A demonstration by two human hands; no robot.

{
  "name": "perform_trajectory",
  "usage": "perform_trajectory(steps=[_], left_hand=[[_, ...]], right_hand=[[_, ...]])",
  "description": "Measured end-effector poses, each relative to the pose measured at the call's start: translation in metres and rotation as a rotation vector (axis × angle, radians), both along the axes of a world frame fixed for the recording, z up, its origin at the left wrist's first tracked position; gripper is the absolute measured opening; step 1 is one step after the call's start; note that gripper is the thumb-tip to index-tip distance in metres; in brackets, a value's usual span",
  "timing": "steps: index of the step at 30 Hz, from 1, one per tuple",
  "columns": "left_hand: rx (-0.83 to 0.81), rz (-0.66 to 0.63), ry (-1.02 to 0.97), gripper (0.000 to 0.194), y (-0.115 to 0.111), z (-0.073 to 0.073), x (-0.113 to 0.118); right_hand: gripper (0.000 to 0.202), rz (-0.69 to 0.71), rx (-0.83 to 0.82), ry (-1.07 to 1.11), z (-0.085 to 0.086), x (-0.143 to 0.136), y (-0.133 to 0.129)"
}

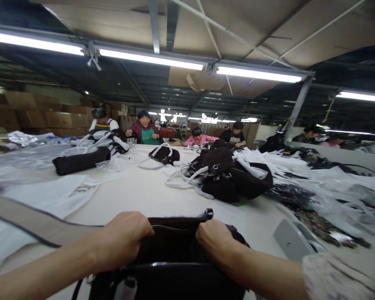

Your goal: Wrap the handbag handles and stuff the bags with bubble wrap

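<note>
A black bag (175, 281) lies at the near edge of the white table, its zippered mouth open towards me. My left hand (128, 233) is closed on the left part of the bag's far rim, fingertips hidden behind the fist. On the right part of the same rim, my right hand (215, 237) is closed too, its fingers curled into the opening. A small black loop with a metal fitting (208, 213) stands up between the hands, nearer the right one. The bag's dark inside shows between my wrists.
A pile of black bags (234, 175) with white-wrapped straps sits ahead to the right. A grey strap (37, 221) and white sheets (53, 193) lie left. Plastic wrapping (334, 204) covers the right side. Several people sit across the table (140, 179).
</note>
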State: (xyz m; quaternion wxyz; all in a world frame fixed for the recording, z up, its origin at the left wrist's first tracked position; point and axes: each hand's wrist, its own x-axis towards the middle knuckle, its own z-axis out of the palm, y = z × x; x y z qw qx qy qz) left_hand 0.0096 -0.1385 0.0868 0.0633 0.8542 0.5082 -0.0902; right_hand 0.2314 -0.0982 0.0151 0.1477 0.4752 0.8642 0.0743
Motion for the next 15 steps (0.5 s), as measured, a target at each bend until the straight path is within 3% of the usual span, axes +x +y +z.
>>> perform_trajectory(steps=[3, 6, 8, 10, 12, 15], left_hand=[[0.022, 0.016, -0.063, 0.036, 0.002, -0.007, -0.008], [0.048, 0.02, -0.027, 0.033, 0.002, -0.008, -0.009], [0.033, 0.014, 0.033, 0.033, 0.004, -0.005, -0.006], [0.026, 0.003, 0.084, 0.036, 0.005, -0.001, -0.002], [0.03, -0.004, 0.111, 0.038, 0.007, 0.002, 0.002], [0.038, -0.033, 0.081, 0.039, 0.01, 0.003, 0.005]], right_hand=[[0.017, 0.008, 0.017, -0.029, -0.001, 0.001, 0.008], [0.018, 0.041, 0.027, -0.037, 0.012, 0.008, 0.002], [0.016, 0.144, 0.023, -0.008, 0.023, 0.014, -0.006], [0.017, 0.351, -0.023, 0.021, 0.029, 0.019, -0.012], [0.014, 0.532, -0.058, 0.004, 0.026, 0.022, -0.013], [0.025, 0.434, 0.013, -0.101, 0.003, 0.024, 0.002]])
